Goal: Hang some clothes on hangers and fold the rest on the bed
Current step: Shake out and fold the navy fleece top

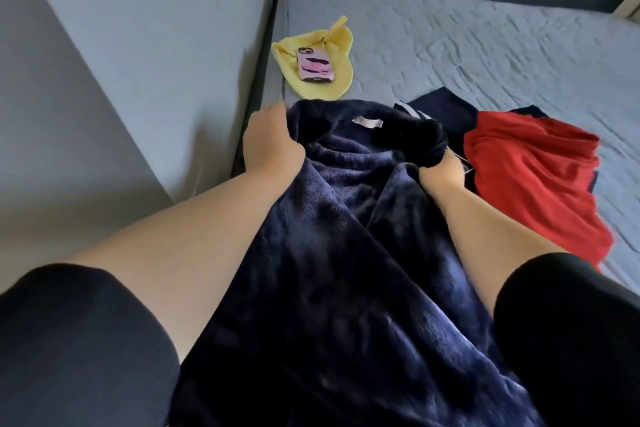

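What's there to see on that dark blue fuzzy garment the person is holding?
The dark blue garment looks like plush fleece, with a thick collar at its far end bearing a small pale label. The left hand grips one side of the collar, the right hand the other. From there it drapes in deep folds down toward the person, at the near edge of the bed.

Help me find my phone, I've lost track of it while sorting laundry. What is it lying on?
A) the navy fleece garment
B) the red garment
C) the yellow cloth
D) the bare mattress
C: the phone lies on top of the yellow cloth near the mattress corner, beyond the navy fleece garment that the left hand and right hand grip.
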A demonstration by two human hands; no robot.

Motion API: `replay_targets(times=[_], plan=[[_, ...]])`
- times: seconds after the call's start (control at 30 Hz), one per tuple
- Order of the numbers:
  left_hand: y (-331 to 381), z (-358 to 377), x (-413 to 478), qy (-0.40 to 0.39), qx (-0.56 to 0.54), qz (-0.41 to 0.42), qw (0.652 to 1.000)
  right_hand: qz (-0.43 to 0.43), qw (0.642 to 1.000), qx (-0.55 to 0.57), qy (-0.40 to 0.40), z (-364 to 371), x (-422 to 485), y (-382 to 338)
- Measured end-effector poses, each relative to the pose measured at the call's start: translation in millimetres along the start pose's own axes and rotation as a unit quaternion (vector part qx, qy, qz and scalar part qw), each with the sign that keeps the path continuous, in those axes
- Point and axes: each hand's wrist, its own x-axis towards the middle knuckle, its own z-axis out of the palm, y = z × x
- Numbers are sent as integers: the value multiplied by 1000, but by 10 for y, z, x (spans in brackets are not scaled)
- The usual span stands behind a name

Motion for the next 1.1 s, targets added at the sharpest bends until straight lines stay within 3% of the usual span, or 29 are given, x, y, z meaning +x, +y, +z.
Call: replay_targets(times=[0.17, 0.3, 0.43, 0.5, 0.6, 0.67, 0.7, 0.77, 0.83, 0.87, 0.93, 1.0, 1.03, 1.1], plan=[[81, -413, -416, 24, 48, 124, 991, 29, 989, 127, 75, -555, -341, -17], [8, -807, -843, -13, 113, 256, 960, -92, 991, 53, 81, -1031, -696, 157], [-99, -1063, -1329, -102, 234, 348, 902, -222, 974, -26, 36, -1360, -1150, 580], [-131, -1124, -1540, -156, 289, 357, 874, -298, 946, -130, 1, -1499, -1341, 810], [-150, -1101, -1736, -299, 387, 314, 814, -302, 886, -336, -104, -1583, -1517, 982], [-44, -1087, -1793, -384, 409, 240, 792, -298, 884, -341, -114, -1613, -1642, 941], [37, -1064, -1795, -386, 398, 214, 804, -298, 903, -293, -96, -1625, -1694, 888], [222, -984, -1757, -321, 352, 178, 861, -329, 924, -193, -15, -1631, -1774, 753], [373, -836, -1765, -234, 246, 153, 928, -379, 910, -157, 58, -1551, -1813, 614], [416, -750, -1800, -225, 207, 151, 940, -386, 907, -167, 36, -1473, -1846, 540], [395, -588, -1931, -311, 240, 167, 904, -359, 899, -232, -96, -1293, -1882, 486], [218, -483, -2076, -396, 293, 159, 856, -273, 886, -292, -237, -1161, -1885, 552], [113, -464, -2119, -407, 300, 152, 849, -229, 892, -290, -260, -1135, -1886, 575], [9, -457, -2123, -359, 262, 155, 882, -194, 928, -259, -186, -1120, -1857, 499]])
